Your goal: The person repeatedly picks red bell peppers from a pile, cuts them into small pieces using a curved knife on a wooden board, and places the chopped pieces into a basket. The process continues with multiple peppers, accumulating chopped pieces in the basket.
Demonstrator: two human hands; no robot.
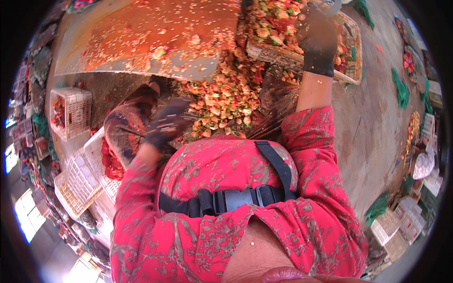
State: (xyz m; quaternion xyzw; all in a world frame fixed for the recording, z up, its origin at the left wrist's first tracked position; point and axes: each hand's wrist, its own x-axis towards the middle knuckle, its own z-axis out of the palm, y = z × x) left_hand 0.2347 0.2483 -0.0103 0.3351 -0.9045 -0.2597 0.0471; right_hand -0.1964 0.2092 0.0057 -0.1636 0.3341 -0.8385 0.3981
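Note:
My left hand (171, 122), in a dark glove, is blurred over my lap, just left of a heap of pepper cores (226, 97) with seeds. Its fingers are too smeared to tell what, if anything, they hold. My right hand (318, 30), also dark-gloved, is raised over a pale plastic crate (276, 55) of pepper cores and red scraps. The fingers look curled around a pale grey object (334, 7), partly cut off by the top edge; its kind is unclear. Seeds cling to the glove.
A seed-strewn board (141, 39) with an orange-stained surface lies ahead on the left. Left of my leg stand a white crate (76, 113), a basket holding red pepper pieces (111, 159) and another crate (76, 184). Green netting (400, 88) lies on the concrete floor at right.

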